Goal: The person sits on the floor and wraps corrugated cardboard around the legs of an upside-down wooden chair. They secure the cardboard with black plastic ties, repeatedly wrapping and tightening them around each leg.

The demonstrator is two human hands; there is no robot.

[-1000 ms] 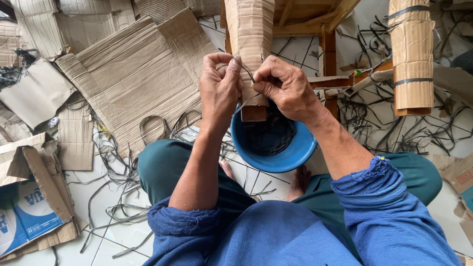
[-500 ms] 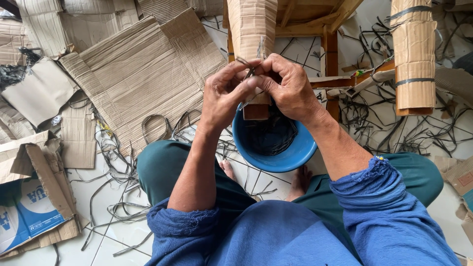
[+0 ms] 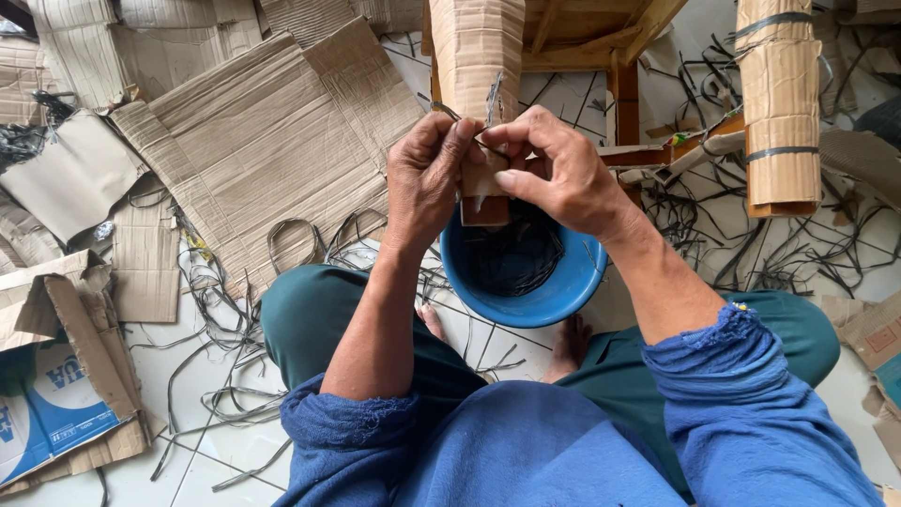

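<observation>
A wooden furniture leg wrapped in corrugated cardboard (image 3: 474,56) stands in front of me. Both hands meet at its lower end. My left hand (image 3: 427,174) pinches a thin dark plastic strap (image 3: 493,99) against the cardboard. My right hand (image 3: 554,169) grips the strap's other end from the right. Below the hands sits a blue plastic bowl (image 3: 554,296) holding several dark strap pieces. My blue sleeves and green trousers fill the lower view.
A second cardboard-wrapped leg with dark straps (image 3: 777,103) stands at the right. Flattened cardboard sheets (image 3: 253,141) cover the floor at the left, a blue-and-white printed box (image 3: 52,394) lies at lower left, and loose strap offcuts (image 3: 216,376) litter the white tiles.
Both hands have drawn closer together on the strap at the wrapped leg's lower end; fingertips now pinch it tight. The bowl and the leg have not moved.
</observation>
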